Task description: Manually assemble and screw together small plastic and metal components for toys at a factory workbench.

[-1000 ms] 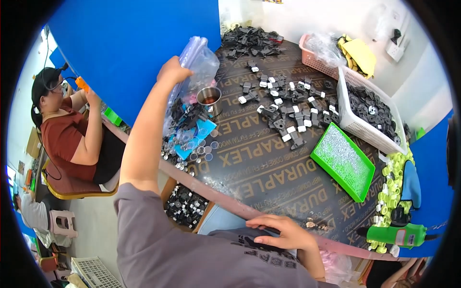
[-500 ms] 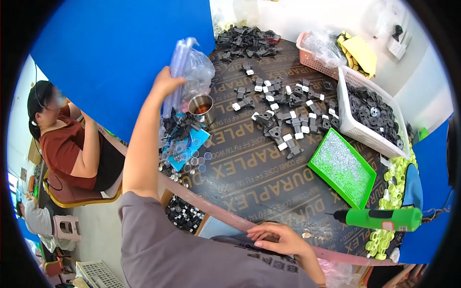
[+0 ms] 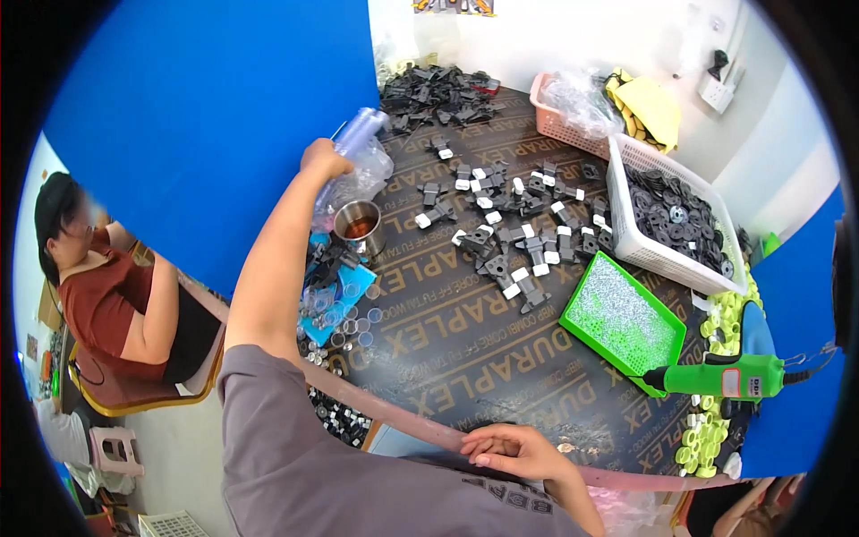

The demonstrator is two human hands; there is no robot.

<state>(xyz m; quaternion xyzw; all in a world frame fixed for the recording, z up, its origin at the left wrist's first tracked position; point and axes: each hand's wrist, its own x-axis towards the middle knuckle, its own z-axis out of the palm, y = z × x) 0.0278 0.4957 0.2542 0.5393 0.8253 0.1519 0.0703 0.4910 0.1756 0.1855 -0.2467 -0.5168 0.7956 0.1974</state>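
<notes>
At the far left of the table, my left hand [image 3: 327, 161] is closed on a bundle of long clear plastic tubes [image 3: 361, 131], which leans to the right. Crumpled clear plastic film [image 3: 369, 172] lies against it. Just nearer me stands a metal cup [image 3: 359, 224] with brown liquid inside. My right hand [image 3: 514, 449] rests at the table's near edge, palm down, fingers loosely bent and nothing in them. Black parts with white tips [image 3: 483, 192] are scattered over the middle of the table. Clear round discs [image 3: 351, 331] lie around a blue sheet [image 3: 335, 309] on the left.
A green tray [image 3: 617, 313] holds small silvery pieces. The green electric screwdriver [image 3: 729, 380] hangs at the right, above yellow rings [image 3: 702, 438]. Behind are a white basket [image 3: 617, 210] of black discs, a pink basket [image 3: 548, 125] and a black parts heap [image 3: 429, 94]. Another person [image 3: 116, 295] sits at left.
The tube bundle has been lowered and tilted to the right in my left hand. My view has shifted a little, and my right hand stays at the table edge.
</notes>
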